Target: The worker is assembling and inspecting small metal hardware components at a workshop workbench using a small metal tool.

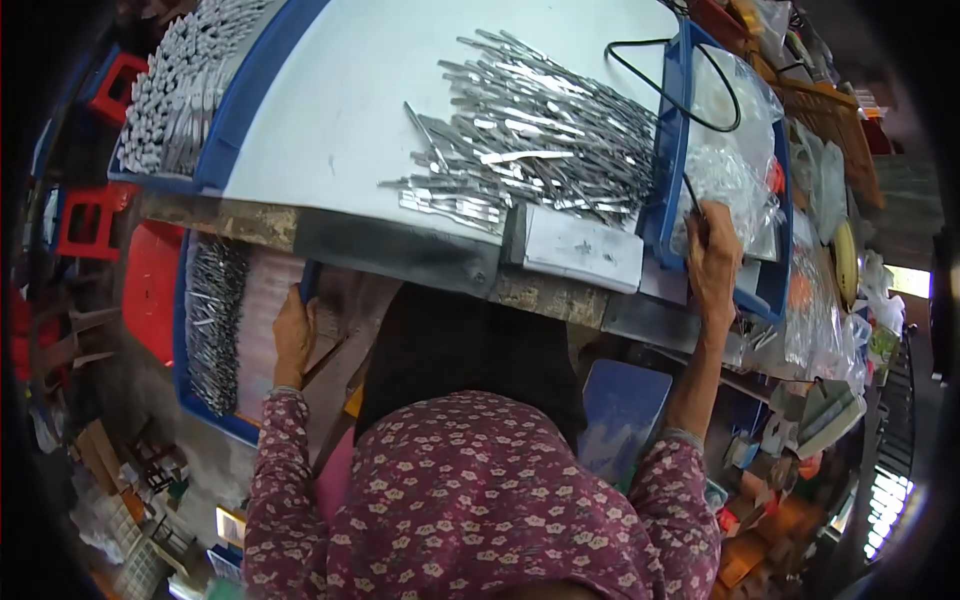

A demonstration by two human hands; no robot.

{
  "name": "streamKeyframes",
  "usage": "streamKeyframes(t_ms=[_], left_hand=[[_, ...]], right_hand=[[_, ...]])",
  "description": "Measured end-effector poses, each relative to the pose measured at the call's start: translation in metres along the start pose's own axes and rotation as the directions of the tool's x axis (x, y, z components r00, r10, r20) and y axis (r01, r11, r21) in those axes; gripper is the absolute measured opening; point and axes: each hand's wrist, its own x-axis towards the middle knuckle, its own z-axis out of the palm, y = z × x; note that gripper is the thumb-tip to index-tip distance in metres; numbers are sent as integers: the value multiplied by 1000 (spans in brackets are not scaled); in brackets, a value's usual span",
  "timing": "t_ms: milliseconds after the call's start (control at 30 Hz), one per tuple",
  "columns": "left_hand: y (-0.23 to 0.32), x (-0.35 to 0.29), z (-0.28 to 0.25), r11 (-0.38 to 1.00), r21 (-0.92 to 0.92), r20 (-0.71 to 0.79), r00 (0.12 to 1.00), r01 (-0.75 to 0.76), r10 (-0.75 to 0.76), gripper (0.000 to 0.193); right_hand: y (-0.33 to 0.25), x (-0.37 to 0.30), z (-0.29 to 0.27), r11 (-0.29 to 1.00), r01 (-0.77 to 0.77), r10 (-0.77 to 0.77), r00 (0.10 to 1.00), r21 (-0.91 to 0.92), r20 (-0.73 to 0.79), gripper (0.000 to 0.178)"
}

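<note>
Left hand (292,335): fingers closed on the right wall of the lower blue tray (232,424). Tray below the counter's (310,150) front edge, toward its left corner; long axis roughly front to back; left hand much the nearer. Slim metal pieces (215,325) banked along its left wall.

Right hand (712,255): apparently clenched around a thin dark rod (690,190), at the upper blue tray (672,150), counter's right edge. Inside: clear plastic bags (715,160).

Outward: flatware heap (550,130), mid-counter, left of the right hand, pieces mostly lengthwise; white block (583,247), front edge; filled blue tray (250,110), left edge.
</note>
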Motion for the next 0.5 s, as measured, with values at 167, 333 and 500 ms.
streamKeyframes(t_ms=[167,333,500], left_hand=[[7,6,9,1000,-15,-29,1000,11,-11,33],[19,0,-6,990,-94,-233,969,-110,86,30],[73,37,-48,896,-239,-594,786,-375,171,17]], right_hand=[[5,-5,-3,999,-8,1,988,-46,-151,12],[5,1,2,998,65,-64,979,-2,-195,12],[10,-8,2,999,47,-39,964,24,-265,13]])
